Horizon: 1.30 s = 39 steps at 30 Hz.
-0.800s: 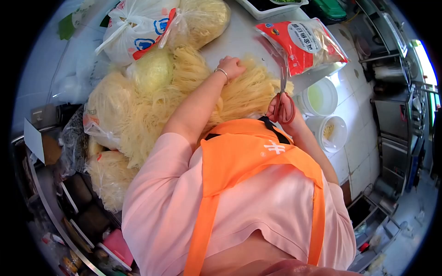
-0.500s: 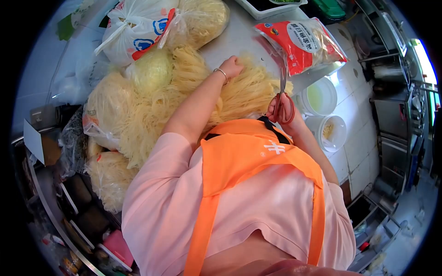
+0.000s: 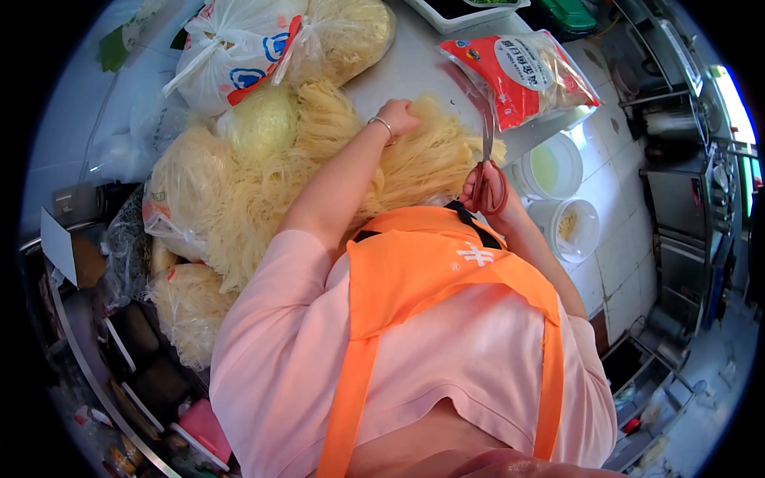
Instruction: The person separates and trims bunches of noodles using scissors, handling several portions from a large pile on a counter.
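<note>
A big heap of pale yellow noodles (image 3: pixel 263 203) is spread over the table in front of me. My left hand (image 3: pixel 397 118), with a bracelet at the wrist, is closed on a bunch of these noodles near the heap's far edge. On the right, close to my apron, my right hand (image 3: pixel 468 188) grips a pair of scissors (image 3: pixel 488 147) by the red handles. The blades point away from me, beside the right end of the noodles, and look nearly closed.
Knotted bags (image 3: pixel 231 60) and other bags of noodles (image 3: pixel 187 179) crowd the left side. A red and clear printed packet (image 3: pixel 522 80) lies at the table's right edge. Two white buckets (image 3: pixel 564 163) stand beyond that edge. A white tray (image 3: pixel 466 17) sits at the back.
Almost nothing differs. The noodles around my left hand have shifted slightly; the scissors stay in my right hand at the same place.
</note>
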Each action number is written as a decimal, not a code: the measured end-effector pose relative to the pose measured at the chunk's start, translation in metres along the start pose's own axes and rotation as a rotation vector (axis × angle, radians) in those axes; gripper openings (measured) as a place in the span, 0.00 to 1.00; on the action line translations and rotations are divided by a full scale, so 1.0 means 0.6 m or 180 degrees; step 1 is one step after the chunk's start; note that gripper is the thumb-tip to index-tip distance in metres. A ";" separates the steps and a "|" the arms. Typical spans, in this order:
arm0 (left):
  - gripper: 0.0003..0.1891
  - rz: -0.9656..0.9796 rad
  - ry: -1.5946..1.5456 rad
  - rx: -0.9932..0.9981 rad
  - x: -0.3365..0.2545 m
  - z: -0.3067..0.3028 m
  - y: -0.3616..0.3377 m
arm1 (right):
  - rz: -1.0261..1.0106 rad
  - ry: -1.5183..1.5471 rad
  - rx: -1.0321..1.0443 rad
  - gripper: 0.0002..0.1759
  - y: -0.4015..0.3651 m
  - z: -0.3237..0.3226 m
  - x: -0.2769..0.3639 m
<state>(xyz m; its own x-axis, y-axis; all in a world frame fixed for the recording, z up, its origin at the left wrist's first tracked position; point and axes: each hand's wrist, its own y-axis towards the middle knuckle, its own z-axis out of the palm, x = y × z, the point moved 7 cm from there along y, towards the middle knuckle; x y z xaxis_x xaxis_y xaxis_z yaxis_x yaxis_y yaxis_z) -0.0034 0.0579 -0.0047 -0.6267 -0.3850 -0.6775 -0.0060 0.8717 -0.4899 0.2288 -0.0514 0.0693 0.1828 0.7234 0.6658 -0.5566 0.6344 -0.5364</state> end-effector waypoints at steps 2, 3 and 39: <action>0.23 0.0280 -0.0324 -0.0374 0.011 -0.018 0.002 | 0.0021 -0.0017 0.0069 0.24 0.002 -0.004 -0.003; 0.23 0.0272 -0.0317 -0.0377 0.021 -0.019 0.000 | 0.0023 -0.0010 0.0077 0.24 0.003 -0.003 -0.004; 0.21 0.0879 -0.2589 0.0425 0.007 -0.019 -0.046 | -0.0214 -0.3519 -0.0352 0.18 0.284 0.062 0.122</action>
<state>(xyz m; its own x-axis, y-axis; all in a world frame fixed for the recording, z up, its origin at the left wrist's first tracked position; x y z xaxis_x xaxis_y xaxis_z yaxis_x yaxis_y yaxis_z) -0.0149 0.0355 0.0121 0.1597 -0.3063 -0.9384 0.1875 0.9428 -0.2758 0.1170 0.0996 0.0459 -0.6435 0.0804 0.7612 -0.4874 0.7238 -0.4885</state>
